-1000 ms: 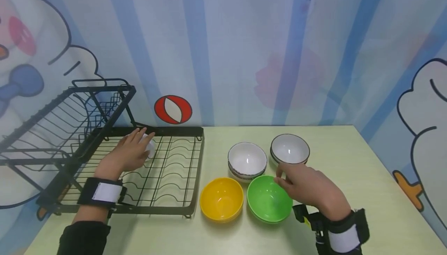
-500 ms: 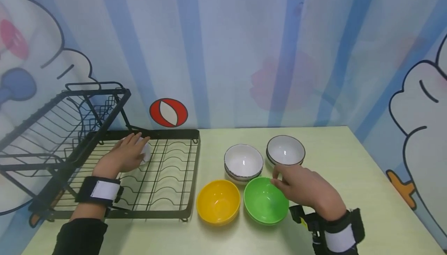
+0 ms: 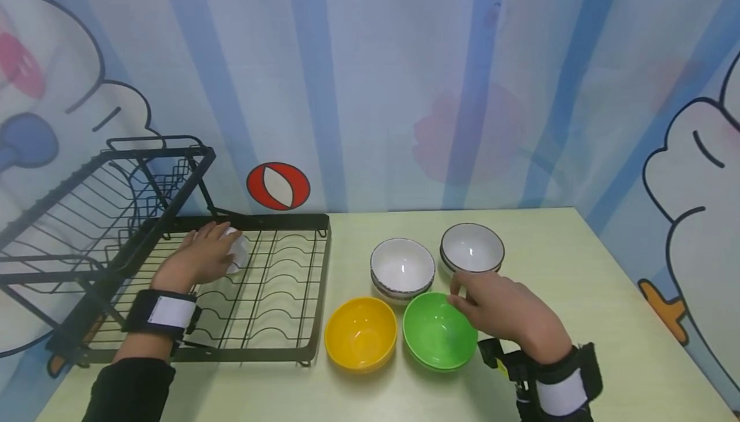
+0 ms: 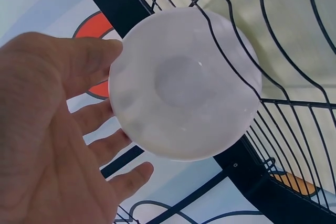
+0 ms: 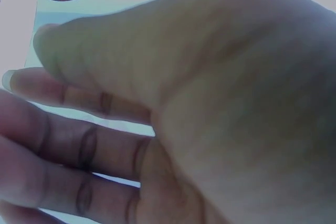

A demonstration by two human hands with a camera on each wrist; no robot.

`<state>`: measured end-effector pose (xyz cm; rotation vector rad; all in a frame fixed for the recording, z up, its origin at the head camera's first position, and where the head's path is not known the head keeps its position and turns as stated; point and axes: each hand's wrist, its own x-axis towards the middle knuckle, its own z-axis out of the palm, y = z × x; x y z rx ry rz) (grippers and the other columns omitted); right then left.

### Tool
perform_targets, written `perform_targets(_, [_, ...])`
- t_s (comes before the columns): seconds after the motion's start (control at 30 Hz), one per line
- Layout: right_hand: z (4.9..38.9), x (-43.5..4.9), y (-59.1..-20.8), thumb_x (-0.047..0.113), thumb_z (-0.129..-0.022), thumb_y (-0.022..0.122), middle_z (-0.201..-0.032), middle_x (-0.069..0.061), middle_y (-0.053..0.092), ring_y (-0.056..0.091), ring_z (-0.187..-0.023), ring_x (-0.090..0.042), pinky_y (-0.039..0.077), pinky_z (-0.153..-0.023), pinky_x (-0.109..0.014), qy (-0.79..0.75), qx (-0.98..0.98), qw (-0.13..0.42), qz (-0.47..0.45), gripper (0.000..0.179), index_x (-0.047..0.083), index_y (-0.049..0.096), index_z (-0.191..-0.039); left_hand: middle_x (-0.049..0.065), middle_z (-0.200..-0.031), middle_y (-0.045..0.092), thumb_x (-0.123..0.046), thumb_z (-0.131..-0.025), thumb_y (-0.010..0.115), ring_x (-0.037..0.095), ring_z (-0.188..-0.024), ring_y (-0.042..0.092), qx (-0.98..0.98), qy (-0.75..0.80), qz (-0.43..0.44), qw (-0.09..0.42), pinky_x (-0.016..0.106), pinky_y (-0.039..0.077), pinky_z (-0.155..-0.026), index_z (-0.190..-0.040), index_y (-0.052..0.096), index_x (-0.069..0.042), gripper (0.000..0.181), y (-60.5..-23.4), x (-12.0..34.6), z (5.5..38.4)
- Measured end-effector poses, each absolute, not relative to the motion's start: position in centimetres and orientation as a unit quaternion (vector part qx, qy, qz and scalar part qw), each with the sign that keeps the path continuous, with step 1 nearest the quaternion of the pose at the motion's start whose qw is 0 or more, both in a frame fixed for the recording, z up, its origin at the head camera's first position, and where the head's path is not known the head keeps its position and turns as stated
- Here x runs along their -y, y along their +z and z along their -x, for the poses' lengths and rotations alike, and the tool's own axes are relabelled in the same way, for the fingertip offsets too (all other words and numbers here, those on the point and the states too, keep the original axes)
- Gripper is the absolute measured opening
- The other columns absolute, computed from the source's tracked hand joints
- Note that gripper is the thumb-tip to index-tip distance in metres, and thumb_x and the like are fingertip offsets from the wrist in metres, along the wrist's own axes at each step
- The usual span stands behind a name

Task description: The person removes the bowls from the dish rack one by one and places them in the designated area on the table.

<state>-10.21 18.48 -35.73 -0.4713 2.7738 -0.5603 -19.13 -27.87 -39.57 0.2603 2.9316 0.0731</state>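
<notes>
A small white dish (image 4: 184, 85) stands on edge between wires of the black dish rack (image 3: 326, 268). My left hand (image 3: 196, 258) is beside it, and in the left wrist view the thumb tip meets the rim. The other fingers (image 4: 131, 182) are extended loosely, some partly behind the dish. In the head view this hand hides part of the dish. My right hand (image 3: 511, 309) hovers at the right rim of a green bowl (image 3: 440, 335), loosely bent. Nothing shows between its thumb (image 5: 79, 45) and fingers in the right wrist view.
A yellow bowl (image 3: 361, 335) sits left of the green one. Behind them are two stacks of white bowls, a left stack (image 3: 403, 268) and a right stack (image 3: 473, 248). The rack's raised upper tier (image 3: 110, 203) is at the left. A printed curtain (image 3: 376, 88) hangs behind the table (image 3: 537, 236).
My left hand has drawn slightly back to the left, so more of the white dish shows. My right hand keeps its place by the green bowl. The head view has shifted a little.
</notes>
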Motion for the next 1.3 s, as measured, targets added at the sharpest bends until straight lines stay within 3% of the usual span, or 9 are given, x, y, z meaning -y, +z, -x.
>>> perform_targets(0.2, [10.22, -18.48, -35.69, 0.022, -0.098, 0.060, -0.072, 0.002, 0.058, 0.052, -0.062, -0.014, 0.042, -0.055, -0.029, -0.199, -0.957, 0.135, 0.162, 0.017, 0.011, 0.064, -0.110, 0.030, -0.148, 0.038, -0.012, -0.098, 0.056, 0.056, -0.136, 0.031, -0.991, 0.008, -0.107, 0.077, 0.072, 0.027, -0.112, -0.143, 0.048, -0.001, 0.047, -39.34, 27.94, 19.15])
perform_targets(0.33, [10.26, -18.48, -35.71, 0.022, -0.099, 0.060, -0.073, 0.002, 0.058, 0.052, -0.063, -0.014, 0.042, -0.055, -0.029, -0.196, -0.958, 0.139, 0.158, 0.016, 0.011, 0.064, -0.109, 0.028, -0.144, 0.042, -0.009, -0.099, 0.054, 0.053, -0.134, 0.035, -0.991, 0.003, -0.108, 0.081, 0.069, 0.036, -0.108, -0.142, 0.050, -0.004, 0.044, -39.29, 27.94, 19.26])
perform_targets(0.53, [10.30, -18.48, -35.76, 0.023, -0.099, 0.060, -0.074, 0.002, 0.059, 0.053, -0.064, -0.013, 0.043, -0.057, -0.029, -0.194, -0.957, 0.141, 0.160, 0.017, 0.011, 0.064, -0.110, 0.028, -0.139, 0.046, -0.003, -0.096, 0.057, 0.053, -0.130, 0.038, -0.992, -0.002, -0.104, 0.071, 0.070, 0.040, -0.102, -0.139, 0.054, -0.006, 0.044, -39.21, 27.82, 18.88])
perform_targets(0.8, [10.33, -18.51, -35.63, 0.023, -0.099, 0.059, -0.075, 0.002, 0.059, 0.052, -0.064, -0.013, 0.042, -0.056, -0.029, -0.192, -0.959, 0.135, 0.159, 0.017, 0.011, 0.064, -0.111, 0.030, -0.141, 0.044, -0.002, -0.095, 0.058, 0.062, -0.134, 0.029, -0.993, -0.003, -0.092, 0.067, 0.076, 0.031, -0.105, -0.141, 0.052, -0.006, 0.047, -38.91, 27.61, 18.64])
perform_targets(1.07, [10.34, -18.52, -35.63, 0.023, -0.099, 0.059, -0.074, 0.002, 0.059, 0.052, -0.064, -0.014, 0.042, -0.055, -0.029, -0.192, -0.960, 0.137, 0.154, 0.018, 0.011, 0.064, -0.111, 0.029, -0.138, 0.049, -0.001, -0.089, 0.066, 0.057, -0.124, 0.038, -0.994, -0.014, -0.088, 0.063, 0.072, 0.040, -0.099, -0.136, 0.057, -0.009, 0.048, -38.96, 27.68, 18.62])
perform_targets(1.3, [10.34, -18.56, -35.79, 0.024, -0.099, 0.060, -0.075, 0.002, 0.059, 0.053, -0.064, -0.014, 0.043, -0.055, -0.030, -0.189, -0.960, 0.140, 0.152, 0.017, 0.012, 0.064, -0.110, 0.028, -0.135, 0.052, 0.004, -0.088, 0.065, 0.052, -0.118, 0.044, -0.993, -0.036, -0.099, 0.057, 0.065, 0.048, -0.093, -0.133, 0.061, -0.009, 0.047, -39.07, 27.77, 18.54])
